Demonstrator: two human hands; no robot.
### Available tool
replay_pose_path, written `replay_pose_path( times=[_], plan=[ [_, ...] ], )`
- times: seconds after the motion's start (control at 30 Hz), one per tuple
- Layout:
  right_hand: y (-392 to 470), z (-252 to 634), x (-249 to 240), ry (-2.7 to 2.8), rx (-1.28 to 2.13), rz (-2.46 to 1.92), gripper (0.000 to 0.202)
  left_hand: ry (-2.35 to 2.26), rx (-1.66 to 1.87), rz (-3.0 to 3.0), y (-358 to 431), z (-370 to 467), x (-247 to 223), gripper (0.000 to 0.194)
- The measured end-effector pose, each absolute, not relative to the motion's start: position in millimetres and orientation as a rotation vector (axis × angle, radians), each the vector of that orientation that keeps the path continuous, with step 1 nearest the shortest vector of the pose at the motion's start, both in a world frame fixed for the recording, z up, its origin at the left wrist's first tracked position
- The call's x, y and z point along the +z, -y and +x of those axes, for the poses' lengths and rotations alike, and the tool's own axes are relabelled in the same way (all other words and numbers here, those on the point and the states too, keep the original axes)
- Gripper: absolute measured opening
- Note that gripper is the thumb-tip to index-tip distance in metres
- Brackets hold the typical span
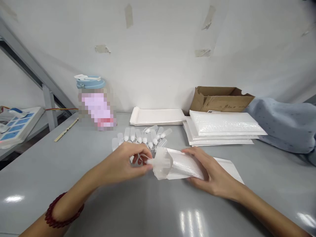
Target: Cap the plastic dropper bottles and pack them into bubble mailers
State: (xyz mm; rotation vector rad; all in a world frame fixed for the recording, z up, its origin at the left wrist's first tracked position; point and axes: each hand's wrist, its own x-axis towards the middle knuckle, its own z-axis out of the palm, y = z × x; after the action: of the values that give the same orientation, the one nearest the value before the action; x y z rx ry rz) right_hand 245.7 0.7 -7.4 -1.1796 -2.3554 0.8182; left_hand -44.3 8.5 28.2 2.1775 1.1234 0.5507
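Note:
My left hand (129, 161), with a dark red bead bracelet (61, 210) on its wrist, pinches the white tip of a small dropper bottle (149, 161). The bottle's body reaches into the mouth of a white bubble mailer (185, 164); part of it is hidden by my fingers and the flap. Wrapped round the middle of that mailer, my right hand (209, 171) keeps it lying sideways with its mouth towards my left hand. Just beyond lie several clear squeeze bottles (139, 135) with white caps. Another flat white mailer (229, 168) is partly covered by my right hand.
White mailers are stacked at the back middle (158, 117) and more puffy ones (224, 125) at the right. Behind those stand a cardboard box (222, 98) and a light blue cloth (281, 125). A blue-lidded container (91, 82) and a thin stick (66, 129) are at the left.

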Motion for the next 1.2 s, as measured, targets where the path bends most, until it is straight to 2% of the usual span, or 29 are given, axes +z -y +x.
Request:
replay_pose_path(
  times=[0.23, 0.33, 0.53, 0.6, 0.7, 0.8, 0.97, 1.2],
  plan=[
    [9.8, 234.9, -7.3, 2.427, 0.673, -1.071, 0.060, -0.991, 0.605, 2.447, 5.1, -10.5, 1.1, 0.016],
    [14.6, 231.7, -6.9, 2.448, 0.628, -1.054, 0.062, -0.982, 0.614, 2.412, 11.2, -1.8, -2.8, 0.024],
    [17.8, 228.2, -1.3, 2.516, 0.563, -1.106, 0.060, -1.155, 0.447, 2.197, 10.0, 1.1, -2.4, 0.021],
    [16.7, 230.2, 2.9, 2.545, 0.588, -1.121, 0.053, -1.250, 0.474, 2.120, 7.3, -0.3, 0.0, 0.017],
    [13.0, 235.2, 8.1, 2.504, 0.625, -1.211, 0.032, -1.342, 0.495, 1.928, 4.7, -2.2, 5.6, 0.019],
    [8.4, 239.5, 8.1, 2.406, 0.599, -1.351, 0.022, -1.351, 0.479, 1.696, 5.1, -4.2, 11.4, 0.022],
    [3.6, 240.9, -0.5, 2.261, 0.696, -1.465, 0.016, -1.066, 0.319, 1.333, 5.1, -9.7, 17.5, 0.024],
    [6.6, 234.0, -5.5, 2.021, 0.747, -1.553, 0.015, -0.835, 0.406, 1.008, 9.6, 1.4, 17.5, 0.024]
  ],
)
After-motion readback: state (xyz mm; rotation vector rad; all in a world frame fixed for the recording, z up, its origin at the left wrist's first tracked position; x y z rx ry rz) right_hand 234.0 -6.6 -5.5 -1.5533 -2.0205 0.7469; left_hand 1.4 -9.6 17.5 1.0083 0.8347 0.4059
